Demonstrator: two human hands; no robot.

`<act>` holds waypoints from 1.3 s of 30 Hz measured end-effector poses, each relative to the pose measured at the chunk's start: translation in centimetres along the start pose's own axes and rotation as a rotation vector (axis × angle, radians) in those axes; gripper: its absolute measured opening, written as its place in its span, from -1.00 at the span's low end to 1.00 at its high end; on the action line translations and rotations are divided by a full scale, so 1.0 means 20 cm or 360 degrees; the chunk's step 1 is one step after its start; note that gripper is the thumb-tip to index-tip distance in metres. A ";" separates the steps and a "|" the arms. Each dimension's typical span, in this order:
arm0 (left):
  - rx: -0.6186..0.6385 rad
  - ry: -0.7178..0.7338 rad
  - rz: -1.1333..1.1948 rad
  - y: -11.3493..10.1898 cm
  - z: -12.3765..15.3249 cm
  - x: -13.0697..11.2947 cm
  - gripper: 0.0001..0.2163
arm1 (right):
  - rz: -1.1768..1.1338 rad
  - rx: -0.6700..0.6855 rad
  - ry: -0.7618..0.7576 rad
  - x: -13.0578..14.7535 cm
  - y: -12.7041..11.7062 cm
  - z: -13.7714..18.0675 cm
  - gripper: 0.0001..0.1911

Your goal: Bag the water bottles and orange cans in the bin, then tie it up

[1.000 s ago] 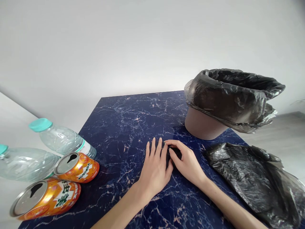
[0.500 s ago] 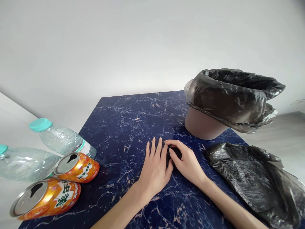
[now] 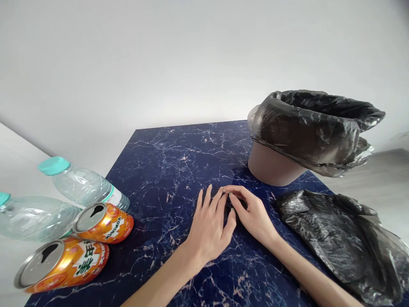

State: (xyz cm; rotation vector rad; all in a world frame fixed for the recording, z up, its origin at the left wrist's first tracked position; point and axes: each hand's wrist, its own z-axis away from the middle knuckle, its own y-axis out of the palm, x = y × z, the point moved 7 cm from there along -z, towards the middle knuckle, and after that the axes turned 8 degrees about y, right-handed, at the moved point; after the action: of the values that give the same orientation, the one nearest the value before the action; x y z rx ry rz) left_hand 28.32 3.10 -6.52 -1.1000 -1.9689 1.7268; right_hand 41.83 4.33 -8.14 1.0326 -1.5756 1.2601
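My left hand (image 3: 209, 226) lies palm down on the dark blue marbled table (image 3: 172, 162), its fingers stretched out and spread. Beside it, my right hand (image 3: 252, 213) rests with curved fingers, the index fingertip touching the ends of my left fingers. Its thumb is a little apart from the index finger, and I see no object in either hand. What lies beneath the right palm is hidden. A crumpled black plastic bag (image 3: 338, 238) lies to the right of my right hand. Behind it stands a bin (image 3: 275, 166), lined with another black bag (image 3: 306, 132) folded over its rim.
Two clear bottles with turquoise caps, one farther back (image 3: 84, 183) and one at the left edge (image 3: 35, 217), stand left. In front are two opened orange soda cans, a rear one (image 3: 116, 224) and a nearer one (image 3: 79, 264). A pale wall (image 3: 191, 59) rises behind the table.
My left fingers have shifted slightly, and the thumb has spread farther from the palm. The right thumb has moved up toward the index fingertip. Bottles, cans and bin stay put.
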 end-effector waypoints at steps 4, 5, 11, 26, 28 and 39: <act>0.0019 -0.0039 0.0164 -0.01 0.00 0.00 -0.49 | -0.0016 0.0013 0.0005 0.00 0.00 0.00 -0.75; -0.0009 -0.0054 0.0254 -0.02 -0.01 0.01 -0.51 | -0.0017 0.0012 0.0004 0.00 0.00 0.00 -0.75; -0.0281 -0.0169 0.0743 -0.06 0.00 0.08 -0.63 | 0.0012 -0.0002 -0.0029 0.01 0.00 0.00 -0.75; -0.0359 -0.0230 0.0907 -0.07 -0.01 0.11 -0.65 | 0.0050 -0.0005 -0.0011 0.00 0.00 0.00 -0.75; -0.0362 -0.0217 0.0908 -0.06 -0.01 0.12 -0.66 | 0.0049 -0.0007 -0.0003 0.00 -0.01 -0.01 -0.74; -0.0388 -0.0190 0.0889 -0.05 -0.01 0.11 -0.75 | 0.0000 0.0006 0.0078 -0.02 -0.04 -0.02 -0.75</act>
State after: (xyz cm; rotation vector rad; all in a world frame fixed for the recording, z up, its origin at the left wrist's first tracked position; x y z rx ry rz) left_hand 26.56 4.79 -6.09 -1.8093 -2.1233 1.8715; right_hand 42.74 4.64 -8.29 0.9968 -1.5361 1.2796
